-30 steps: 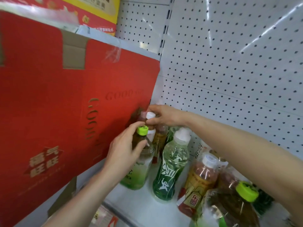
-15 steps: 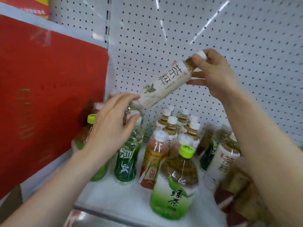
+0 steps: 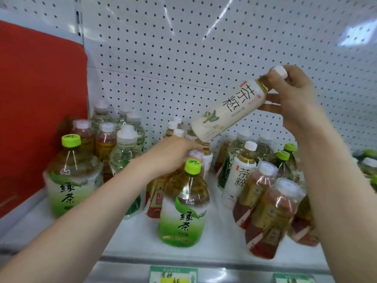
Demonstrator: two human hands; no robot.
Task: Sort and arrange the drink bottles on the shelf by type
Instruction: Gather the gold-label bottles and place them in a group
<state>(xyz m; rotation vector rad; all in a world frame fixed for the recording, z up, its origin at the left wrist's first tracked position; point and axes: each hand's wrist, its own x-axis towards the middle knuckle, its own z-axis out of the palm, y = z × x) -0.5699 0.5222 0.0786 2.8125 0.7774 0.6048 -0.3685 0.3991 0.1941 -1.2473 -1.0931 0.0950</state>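
Note:
My right hand (image 3: 289,97) grips the neck of a white-label tea bottle (image 3: 226,111), held tilted in the air above the shelf with its base pointing down-left. My left hand (image 3: 173,154) reaches into the middle group and closes over the top of a white-capped bottle (image 3: 195,155) behind a green-tea bottle with a lime cap (image 3: 183,205). A second green-tea bottle (image 3: 70,176) stands at the left. Another white-label tea bottle (image 3: 238,172) stands right of centre, with red-and-gold labelled bottles (image 3: 269,217) in front of it.
A red cardboard box (image 3: 40,103) walls off the shelf's left side. White pegboard (image 3: 204,48) forms the back. Clear green-leaf bottles (image 3: 124,152) cluster at the left rear. The white shelf (image 3: 138,235) has price tags (image 3: 173,274) on its front edge.
The view has swung right. My right hand has carried the white-label bottle further right. My left hand has dropped from beneath that bottle onto a bottle top in the middle group.

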